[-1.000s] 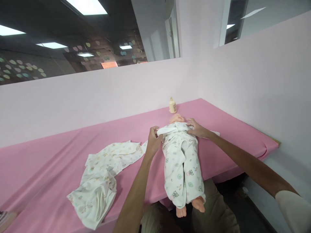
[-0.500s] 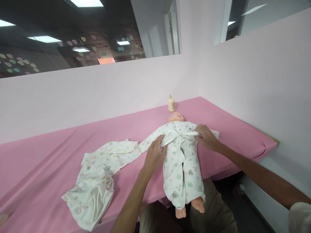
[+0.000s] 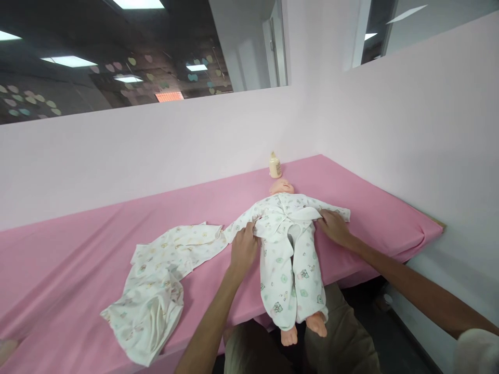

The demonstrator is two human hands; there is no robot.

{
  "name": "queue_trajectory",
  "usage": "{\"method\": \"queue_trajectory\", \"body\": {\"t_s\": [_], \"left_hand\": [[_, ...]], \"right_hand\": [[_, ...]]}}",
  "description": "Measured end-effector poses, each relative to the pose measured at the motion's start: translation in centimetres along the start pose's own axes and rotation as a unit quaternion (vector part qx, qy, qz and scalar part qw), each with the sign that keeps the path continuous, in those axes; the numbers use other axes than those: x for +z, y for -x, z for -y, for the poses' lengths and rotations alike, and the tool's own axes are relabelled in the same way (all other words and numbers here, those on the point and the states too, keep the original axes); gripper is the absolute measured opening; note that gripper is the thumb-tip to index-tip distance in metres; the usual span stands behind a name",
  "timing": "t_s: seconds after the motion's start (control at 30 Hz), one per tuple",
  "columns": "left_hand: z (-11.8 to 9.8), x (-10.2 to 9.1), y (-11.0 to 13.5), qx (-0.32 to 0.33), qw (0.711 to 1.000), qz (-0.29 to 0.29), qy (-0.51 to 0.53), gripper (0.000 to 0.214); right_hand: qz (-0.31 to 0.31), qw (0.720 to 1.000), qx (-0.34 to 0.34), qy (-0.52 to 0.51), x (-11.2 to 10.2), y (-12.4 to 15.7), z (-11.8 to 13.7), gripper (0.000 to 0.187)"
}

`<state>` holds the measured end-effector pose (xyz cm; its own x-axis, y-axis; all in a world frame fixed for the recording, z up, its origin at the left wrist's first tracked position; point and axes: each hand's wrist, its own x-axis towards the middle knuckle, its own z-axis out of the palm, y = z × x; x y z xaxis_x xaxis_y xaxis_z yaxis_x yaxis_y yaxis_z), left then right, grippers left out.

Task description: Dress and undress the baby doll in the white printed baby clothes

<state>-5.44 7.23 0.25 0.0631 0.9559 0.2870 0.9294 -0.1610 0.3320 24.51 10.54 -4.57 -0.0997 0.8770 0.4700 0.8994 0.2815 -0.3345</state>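
Note:
A baby doll [image 3: 281,186] lies on its back, its bare feet over the front edge of the pink-covered table. It wears a white printed top [image 3: 268,209] and matching trousers [image 3: 278,280]. My left hand [image 3: 244,248] is closed on the hem of the top at the waist, on the doll's left-hand side in view. On the other side, my right hand [image 3: 334,226] pinches the opposite hem, and the cloth is stretched between the two. Under the lifted hem shows a gap at the crotch of the trousers.
Another white printed baby garment [image 3: 156,291] lies crumpled on the pink sheet [image 3: 78,259] to the left. Behind the doll's head stands a cream-coloured bottle [image 3: 275,165]. White walls [image 3: 409,114] border the table at the back and right. At the lower left edge, a blurred skin-toned shape shows.
Both hands have moved slightly outward and down, and the top's hem, bunched into a band before, is now spread lower over the waist. The view has shifted a little.

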Motion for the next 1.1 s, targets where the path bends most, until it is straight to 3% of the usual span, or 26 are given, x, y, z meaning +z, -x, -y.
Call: {"method": "queue_trajectory", "body": {"t_s": [0.13, 0.23, 0.33, 0.47, 0.6, 0.77, 0.87, 1.1], "left_hand": [[0.7, -0.1, 1.4, 0.009, 0.996, -0.025, -0.087, 0.022], [1.1, 0.5, 2.6, 0.069, 0.991, -0.049, -0.103, 0.020], [0.9, 1.3, 3.5, 0.123, 0.988, -0.037, -0.081, 0.023], [0.5, 1.4, 3.2, 0.088, 0.995, -0.017, -0.035, 0.023], [-0.2, 0.7, 2.5, 0.055, 0.994, -0.060, 0.067, 0.020], [-0.9, 0.6, 2.7, 0.176, 0.963, -0.180, 0.092, 0.017], [-1.4, 1.0, 2.9, 0.250, 0.946, -0.192, 0.069, 0.013], [-3.7, 0.7, 1.7, 0.239, 0.951, -0.191, 0.035, 0.015]], "right_hand": [[-0.026, 0.999, 0.014, 0.037, -0.9, 2.4, -0.5, 0.020], [-0.029, 0.998, -0.049, 0.021, -0.9, 4.7, 0.5, 0.017], [-0.008, 0.995, -0.102, 0.008, -0.3, 5.8, 2.0, 0.016], [0.018, 0.997, -0.080, -0.002, 0.5, 5.4, 2.8, 0.008], [0.015, 0.997, -0.067, -0.026, 0.7, 5.0, 2.7, 0.010], [-0.037, 0.994, -0.091, -0.044, -0.6, 5.8, 3.6, 0.014], [-0.111, 0.989, -0.096, -0.031, -1.6, 5.7, 4.9, 0.007], [-0.132, 0.982, -0.103, -0.087, -2.3, 2.9, 8.4, 0.021]]}}
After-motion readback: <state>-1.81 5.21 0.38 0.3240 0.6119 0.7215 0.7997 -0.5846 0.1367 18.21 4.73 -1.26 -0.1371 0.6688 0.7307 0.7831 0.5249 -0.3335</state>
